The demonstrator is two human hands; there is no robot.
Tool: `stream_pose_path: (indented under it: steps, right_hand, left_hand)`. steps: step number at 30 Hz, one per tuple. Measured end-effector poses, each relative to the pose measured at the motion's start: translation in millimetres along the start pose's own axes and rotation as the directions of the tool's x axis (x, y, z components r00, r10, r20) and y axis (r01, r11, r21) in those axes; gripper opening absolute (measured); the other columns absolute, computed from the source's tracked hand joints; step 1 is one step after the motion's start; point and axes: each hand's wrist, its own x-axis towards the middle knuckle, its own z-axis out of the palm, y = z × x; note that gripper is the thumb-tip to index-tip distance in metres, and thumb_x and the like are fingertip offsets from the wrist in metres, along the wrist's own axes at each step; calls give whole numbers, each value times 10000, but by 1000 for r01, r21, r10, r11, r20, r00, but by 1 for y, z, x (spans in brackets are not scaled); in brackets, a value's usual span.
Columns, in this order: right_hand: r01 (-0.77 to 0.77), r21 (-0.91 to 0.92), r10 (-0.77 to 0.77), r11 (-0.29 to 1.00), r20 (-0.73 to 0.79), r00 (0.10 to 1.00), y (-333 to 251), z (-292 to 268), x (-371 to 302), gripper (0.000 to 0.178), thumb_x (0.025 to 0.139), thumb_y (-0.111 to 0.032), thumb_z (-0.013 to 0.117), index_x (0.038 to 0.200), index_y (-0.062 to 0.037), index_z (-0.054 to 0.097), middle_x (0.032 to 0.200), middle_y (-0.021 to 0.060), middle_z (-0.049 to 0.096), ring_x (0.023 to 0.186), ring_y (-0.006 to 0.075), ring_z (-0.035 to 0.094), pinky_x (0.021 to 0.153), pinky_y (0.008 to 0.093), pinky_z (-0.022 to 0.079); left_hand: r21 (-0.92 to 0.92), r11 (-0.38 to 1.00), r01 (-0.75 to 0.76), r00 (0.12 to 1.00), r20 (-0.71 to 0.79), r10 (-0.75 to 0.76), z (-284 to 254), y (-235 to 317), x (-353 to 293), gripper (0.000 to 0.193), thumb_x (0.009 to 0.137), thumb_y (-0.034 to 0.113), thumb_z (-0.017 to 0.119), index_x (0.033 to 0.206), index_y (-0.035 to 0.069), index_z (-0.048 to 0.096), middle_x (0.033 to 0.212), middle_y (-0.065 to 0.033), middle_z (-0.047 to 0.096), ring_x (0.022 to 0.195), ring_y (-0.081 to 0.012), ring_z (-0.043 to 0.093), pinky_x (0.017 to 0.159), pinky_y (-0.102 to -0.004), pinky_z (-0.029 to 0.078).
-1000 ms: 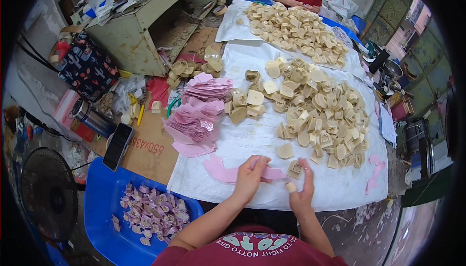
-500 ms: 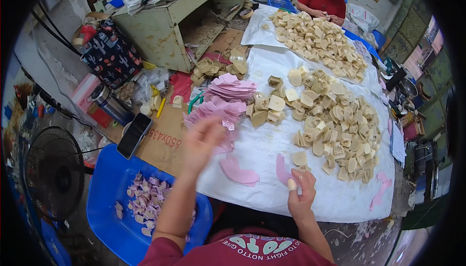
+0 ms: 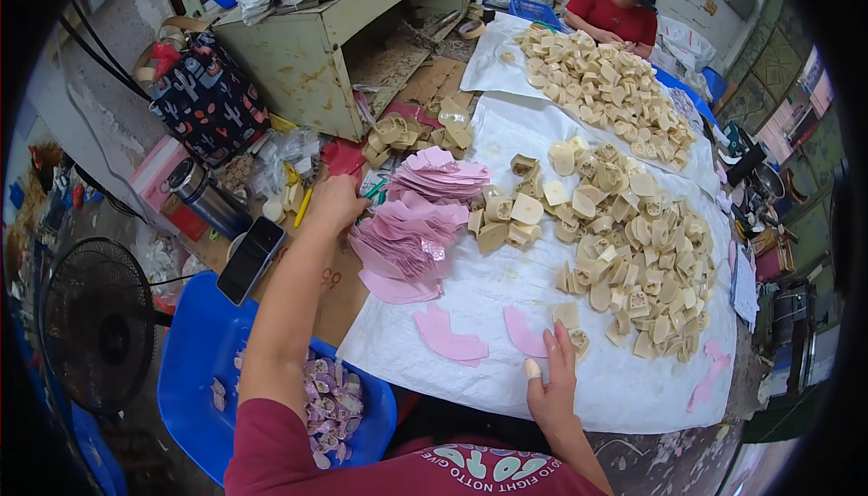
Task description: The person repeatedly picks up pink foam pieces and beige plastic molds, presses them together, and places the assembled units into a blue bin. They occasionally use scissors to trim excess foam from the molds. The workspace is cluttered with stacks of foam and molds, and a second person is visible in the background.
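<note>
My left hand [image 3: 336, 203] reaches out to the left of the pink stack, its fingers beside a green-handled tool [image 3: 373, 190]; its fingertips are partly hidden, so any hold on it is unclear. My right hand [image 3: 555, 377] rests open at the near edge of the white sheet, fingers stretched out, a pale cover on the thumb. Against those fingers lies a curved pink strip [image 3: 523, 331], with a beige moulded piece [image 3: 566, 315] just beyond. Another pink strip [image 3: 449, 337] lies flat to the left. Thin pink sheets [image 3: 411, 234] are piled behind it.
Heaps of beige moulded pieces [image 3: 637, 243] cover the right of the white sheet [image 3: 506, 401]. At lower left, a blue tub [image 3: 194, 387] holds pink-wrapped pieces. A phone [image 3: 251, 261], a steel flask [image 3: 208, 198] and a fan [image 3: 98, 315] stand left. Someone in red [image 3: 615, 12] sits at the far end.
My left hand has moved forward and left, from above the near end of the pink pile to the green-handled tool. My right hand's fingers have straightened, and the pink strip now lies flat.
</note>
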Motion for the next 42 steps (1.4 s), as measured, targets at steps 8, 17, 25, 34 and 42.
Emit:
stream_pose_path:
  steps: [8, 17, 25, 34, 42]
  right_hand:
    - [114, -85, -111, 990, 36, 993, -9, -6, -8, 458, 764, 10, 602, 1218, 38, 547, 1375, 257, 436, 1311, 457, 366, 1088, 510, 295]
    - [106, -97, -103, 990, 36, 994, -9, -9, -12, 444, 757, -3, 609, 1197, 27, 565, 1361, 240, 457, 1289, 443, 385, 1077, 499, 305]
    - [145, -117, -138, 982, 64, 988, -12, 2, -12, 463, 742, 8, 600, 1204, 17, 570, 1363, 229, 466, 1287, 423, 400, 1078, 482, 307]
    - [200, -57, -191, 978, 126, 973, -26, 9, -3, 463, 745, 16, 609, 1207, 8, 573, 1350, 214, 486, 1289, 406, 412, 1075, 478, 319]
    - [471, 13, -457, 882, 264, 849, -60, 37, 40, 445, 759, -58, 634, 1200, -26, 577, 1355, 176, 489, 1281, 402, 407, 1046, 502, 325]
  left_hand:
    - [86, 996, -3, 1000, -30, 6, -1, -3, 5, 225, 705, 133, 647, 876, -2, 702, 943, -241, 680, 925, -388, 658, 823, -462, 515]
    - [213, 974, -76, 962, -240, 128, 1, -29, 11, 205, 729, 113, 633, 891, -8, 667, 988, -208, 648, 913, -394, 648, 813, -468, 519]
    - [1, 991, -132, 963, -238, 129, 2, -20, -9, 223, 756, 197, 681, 866, 13, 617, 944, -202, 667, 878, -367, 659, 754, -472, 514]
    - [254, 954, -156, 952, -220, 214, 13, -22, 8, 161, 786, 118, 608, 927, 40, 604, 891, -169, 667, 801, -342, 672, 700, -454, 516]
    - [310, 938, -154, 884, -381, 272, 8, -67, -11, 102, 798, 96, 580, 887, 48, 595, 880, -141, 626, 760, -326, 656, 688, -435, 518]
